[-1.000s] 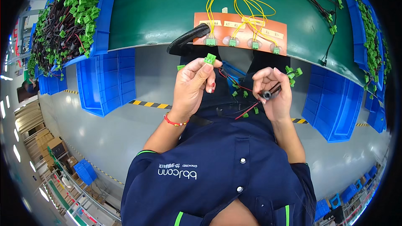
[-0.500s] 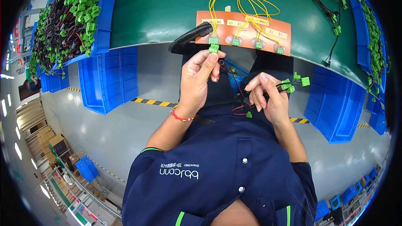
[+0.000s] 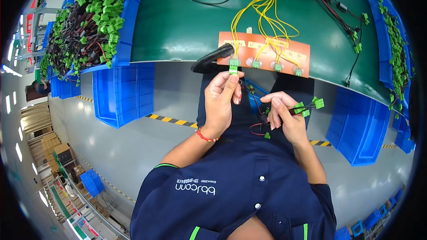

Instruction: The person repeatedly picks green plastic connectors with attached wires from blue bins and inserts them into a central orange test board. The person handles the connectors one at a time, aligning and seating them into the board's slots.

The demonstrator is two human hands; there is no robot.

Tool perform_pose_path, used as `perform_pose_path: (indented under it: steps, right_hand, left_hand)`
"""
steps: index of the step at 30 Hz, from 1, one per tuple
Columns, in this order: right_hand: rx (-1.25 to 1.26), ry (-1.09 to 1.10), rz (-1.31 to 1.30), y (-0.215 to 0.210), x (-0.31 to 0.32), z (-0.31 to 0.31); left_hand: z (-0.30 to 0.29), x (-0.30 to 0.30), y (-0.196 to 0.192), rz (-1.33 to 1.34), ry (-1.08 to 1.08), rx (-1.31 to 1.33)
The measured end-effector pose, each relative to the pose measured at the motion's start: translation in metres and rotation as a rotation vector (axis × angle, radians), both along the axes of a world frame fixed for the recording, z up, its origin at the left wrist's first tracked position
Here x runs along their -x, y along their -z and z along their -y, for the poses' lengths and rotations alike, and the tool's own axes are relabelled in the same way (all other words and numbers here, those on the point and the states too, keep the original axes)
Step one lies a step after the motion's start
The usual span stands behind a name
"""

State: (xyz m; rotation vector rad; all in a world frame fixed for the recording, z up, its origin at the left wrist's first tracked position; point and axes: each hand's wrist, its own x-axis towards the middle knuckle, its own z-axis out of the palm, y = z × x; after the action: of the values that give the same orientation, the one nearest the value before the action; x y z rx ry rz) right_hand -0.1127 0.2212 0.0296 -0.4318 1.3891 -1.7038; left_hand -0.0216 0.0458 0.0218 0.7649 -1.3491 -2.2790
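My left hand (image 3: 219, 104) pinches a green terminal plug (image 3: 233, 71) between thumb and fingers. The plug meets the leftmost green socket (image 3: 234, 63) on an orange board (image 3: 227, 38) at the table's front edge; whether it is fully seated I cannot tell. Yellow wires (image 3: 262, 6) run from the board's several sockets toward the far side. My right hand (image 3: 288, 118) is closed around black cables with several green connectors (image 3: 307, 107) sticking out to its right. Below, between my hands, hangs a red and black lead with a green connector (image 3: 267, 135).
A blue bin (image 3: 129, 22) heaped with green-ended cables stands at left, and another blue bin (image 3: 378, 22) at right. A black strap-like piece (image 3: 212, 58) lies by the board's left end. Loose black cables (image 3: 331, 9) lie on the green table (image 3: 178, 40).
The whole view has shifted, so the table and board sit lower in it. My left hand stays at the leftmost socket with the plug. My right forefinger is a little straighter.
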Motion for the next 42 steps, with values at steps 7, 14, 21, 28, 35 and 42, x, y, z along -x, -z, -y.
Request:
perform_pose_path:
  steps: [7, 14, 21, 28, 35, 42]
  right_hand:
    - [0.014, -0.062, -0.004, -0.006, -0.002, 0.001]
    - [0.012, 0.007, 0.032, -0.01, -0.001, -0.007]
    - [-0.015, 0.121, 0.0, -0.009, 0.004, -0.01]
    - [-0.219, 0.127, -0.29, 0.001, 0.025, -0.014]
    - [-0.153, -0.066, -0.13, 0.014, 0.021, 0.006]
    - [-0.06, -0.199, 0.102, 0.018, 0.008, 0.042]
  left_hand:
    - [-0.003, 0.001, 0.003, -0.043, -0.029, -0.014]
    - [0.007, 0.005, 0.003, -0.008, 0.025, -0.136]
    - [0.014, -0.003, 0.013, 0.126, 0.232, 0.085]
    - [0.006, -0.015, 0.025, 0.084, 0.43, 0.765]
    - [0.017, -0.02, 0.003, -0.175, 0.794, -0.178]
    - [0.002, -0.017, 0.016, -0.376, 0.87, -0.647]
